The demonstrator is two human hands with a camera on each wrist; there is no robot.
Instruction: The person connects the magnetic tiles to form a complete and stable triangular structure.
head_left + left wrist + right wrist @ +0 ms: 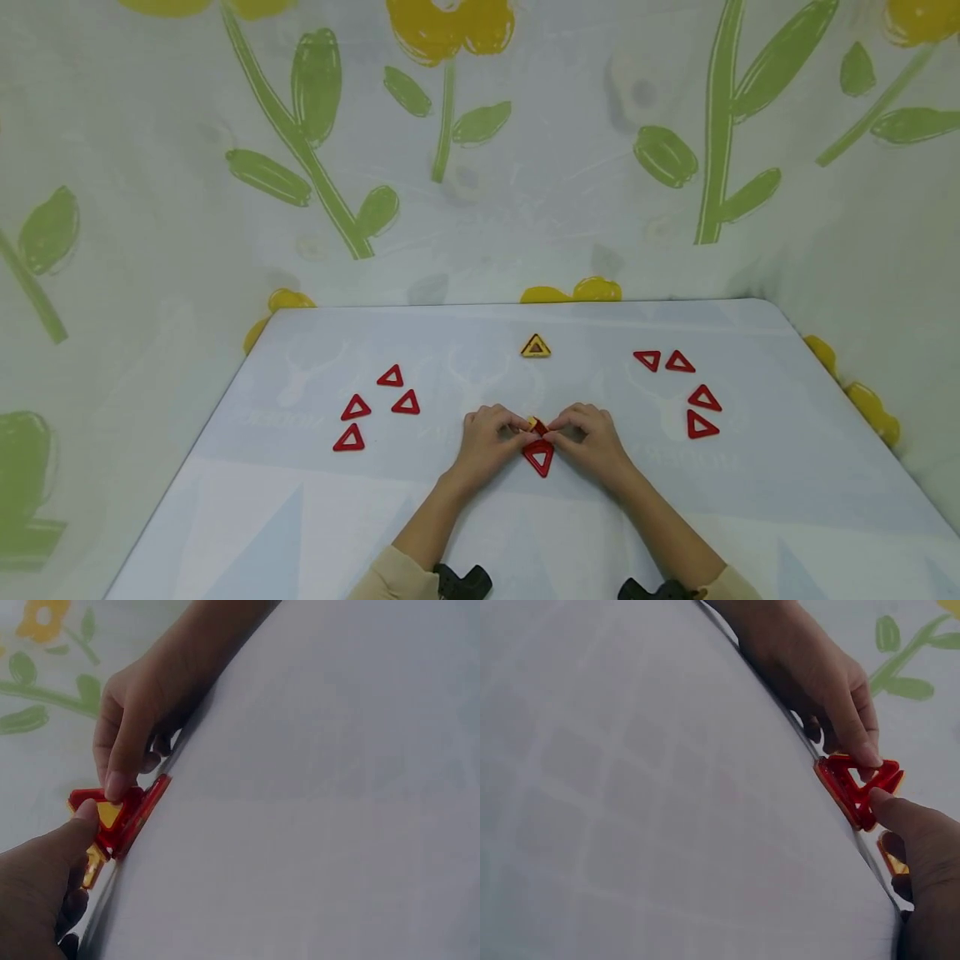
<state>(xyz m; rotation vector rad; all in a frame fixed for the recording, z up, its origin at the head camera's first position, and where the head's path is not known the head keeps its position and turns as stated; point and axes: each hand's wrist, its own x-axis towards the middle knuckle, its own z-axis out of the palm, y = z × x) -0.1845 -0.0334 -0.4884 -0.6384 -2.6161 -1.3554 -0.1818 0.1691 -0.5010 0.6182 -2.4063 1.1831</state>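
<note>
Near the table's middle, my left hand [485, 442] and my right hand [592, 437] pinch a raised red triangle frame [91, 796] between thumbs and fingers, one hand on each side. Some yellow shows on it and through its opening. Just in front of the fingertips, a red triangle [538, 457] lies flat on the table with one corner toward me. Its far edge meets the raised piece. In the right wrist view, the raised frame [887, 780] leans over the flat one. My fingers hide part of where they join.
Several loose red triangles [348, 438] lie to the left, and several more [702, 425] to the right. Farther back sits a yellow triangle piece [536, 346] with a dark outline. A flower-patterned cloth [525, 208] rises behind the pale table [375, 517].
</note>
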